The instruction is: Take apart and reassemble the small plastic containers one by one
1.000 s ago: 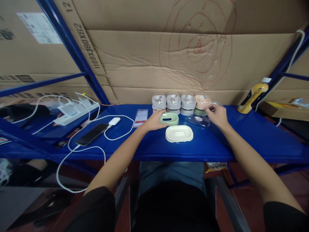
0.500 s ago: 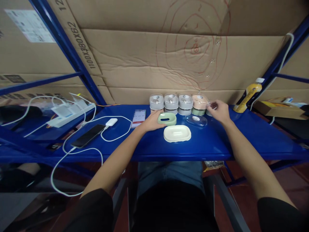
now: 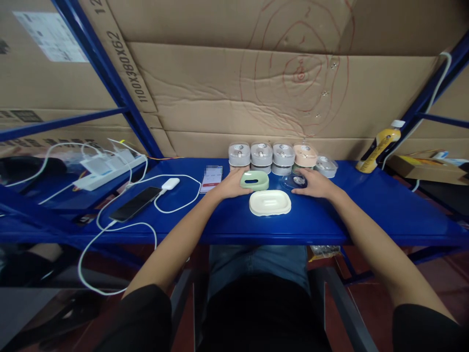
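Note:
My left hand (image 3: 230, 185) rests against the left side of a green oval tray (image 3: 255, 180) on the blue shelf (image 3: 366, 205). In front of it lies a cream oval dish (image 3: 270, 202). My right hand (image 3: 315, 185) lies on a clear plastic lid (image 3: 295, 181) just right of the green tray. Behind them a row of stacked lidded boxes (image 3: 261, 157) stands against the cardboard, one with a peach top (image 3: 305, 155). A single clear box (image 3: 325, 165) sits at the right end of the row.
A phone with a lit screen (image 3: 213, 177) lies left of my left hand. Further left are a dark phone (image 3: 134, 203) on a white cable, a white charger (image 3: 171, 184) and a power strip (image 3: 110, 172). A yellow bottle (image 3: 379, 147) leans at the right.
My right hand left the clear box at the right end of the row and came down onto the clear lid. My left hand stayed at the green tray.

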`<state>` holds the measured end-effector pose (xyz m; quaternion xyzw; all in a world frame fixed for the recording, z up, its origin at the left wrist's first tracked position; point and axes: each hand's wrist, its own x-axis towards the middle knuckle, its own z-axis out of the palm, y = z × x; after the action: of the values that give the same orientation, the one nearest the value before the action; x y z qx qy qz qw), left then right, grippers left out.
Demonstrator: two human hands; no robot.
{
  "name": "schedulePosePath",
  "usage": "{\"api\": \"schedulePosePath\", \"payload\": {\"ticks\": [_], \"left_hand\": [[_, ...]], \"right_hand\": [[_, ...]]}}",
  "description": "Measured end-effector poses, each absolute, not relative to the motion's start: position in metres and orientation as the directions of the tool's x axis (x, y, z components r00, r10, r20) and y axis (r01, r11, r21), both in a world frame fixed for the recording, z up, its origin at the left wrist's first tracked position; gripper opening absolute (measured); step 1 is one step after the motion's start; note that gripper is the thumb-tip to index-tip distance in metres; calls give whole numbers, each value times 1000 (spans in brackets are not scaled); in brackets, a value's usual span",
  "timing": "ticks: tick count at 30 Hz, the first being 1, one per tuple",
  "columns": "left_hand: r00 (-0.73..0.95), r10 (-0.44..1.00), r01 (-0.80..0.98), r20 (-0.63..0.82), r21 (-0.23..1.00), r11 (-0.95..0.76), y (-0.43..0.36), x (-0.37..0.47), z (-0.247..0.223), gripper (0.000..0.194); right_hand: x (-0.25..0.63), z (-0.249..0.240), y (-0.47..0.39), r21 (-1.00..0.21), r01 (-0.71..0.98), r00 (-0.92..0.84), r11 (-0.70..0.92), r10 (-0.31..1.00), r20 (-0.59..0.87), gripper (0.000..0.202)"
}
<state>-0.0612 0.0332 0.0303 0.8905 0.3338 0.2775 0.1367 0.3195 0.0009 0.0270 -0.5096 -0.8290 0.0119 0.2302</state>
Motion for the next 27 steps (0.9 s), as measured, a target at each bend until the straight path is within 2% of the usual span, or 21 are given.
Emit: {"api": "schedulePosePath", "payload": {"ticks": [4, 8, 13, 22, 27], "left_hand": [[613, 683, 540, 397, 420, -729, 33, -62, 30, 63], [613, 674, 535, 412, 411, -738, 35, -62, 27, 67], [613, 676, 542, 410, 405, -737, 37, -61, 26, 64], [629, 667, 539, 400, 394, -744, 35, -61, 27, 60], [623, 682, 553, 383, 401, -730, 34, -62, 28, 67]], "right_hand": [[303, 38, -16, -307, 770, -379, 559, 788, 484, 78], [273, 46, -37, -355, 629, -481, 691, 706, 521, 86], [242, 44, -50, -314, 567, -615, 761, 645, 453, 87], [226, 36, -50, -296, 549, -668, 781, 624, 406, 88], [222, 35, -51, -286, 535, -700, 795, 607, 376, 87]]}}
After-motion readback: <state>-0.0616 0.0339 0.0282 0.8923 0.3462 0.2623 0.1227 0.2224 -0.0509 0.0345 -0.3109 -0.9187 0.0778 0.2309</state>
